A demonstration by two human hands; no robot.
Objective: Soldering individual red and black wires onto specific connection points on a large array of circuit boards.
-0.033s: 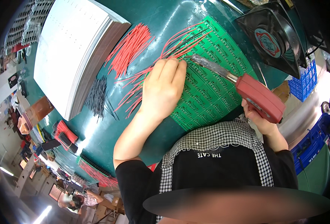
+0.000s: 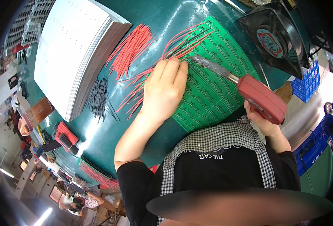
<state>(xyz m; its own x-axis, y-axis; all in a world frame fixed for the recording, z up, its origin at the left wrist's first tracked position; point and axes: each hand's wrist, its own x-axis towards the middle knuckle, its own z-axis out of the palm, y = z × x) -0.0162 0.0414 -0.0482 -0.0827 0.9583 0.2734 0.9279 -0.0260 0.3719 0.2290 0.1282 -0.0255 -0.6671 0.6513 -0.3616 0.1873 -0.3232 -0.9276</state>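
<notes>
My left hand (image 2: 164, 88) rests over the left edge of a green sheet of circuit boards (image 2: 208, 101), fingers curled and pressed together. Its fingertips are hidden, so what they pinch does not show. Red wires (image 2: 136, 88) and a few black ones fan out from around this hand, some lying across the board's far corner. In my right hand (image 2: 262, 122) is a red soldering gun (image 2: 262, 98), its handle mostly hidden. The wrapped barrel points left, and its tip ends just beside my left fingers, over the board.
Left of the board lie a heap of red wires (image 2: 130, 49), a bundle of dark wires (image 2: 97, 98) and a thick paper stack (image 2: 72, 49). A black fan (image 2: 274, 41) stands far right, near a blue crate (image 2: 306, 81). A person (image 2: 79, 203) is in the background.
</notes>
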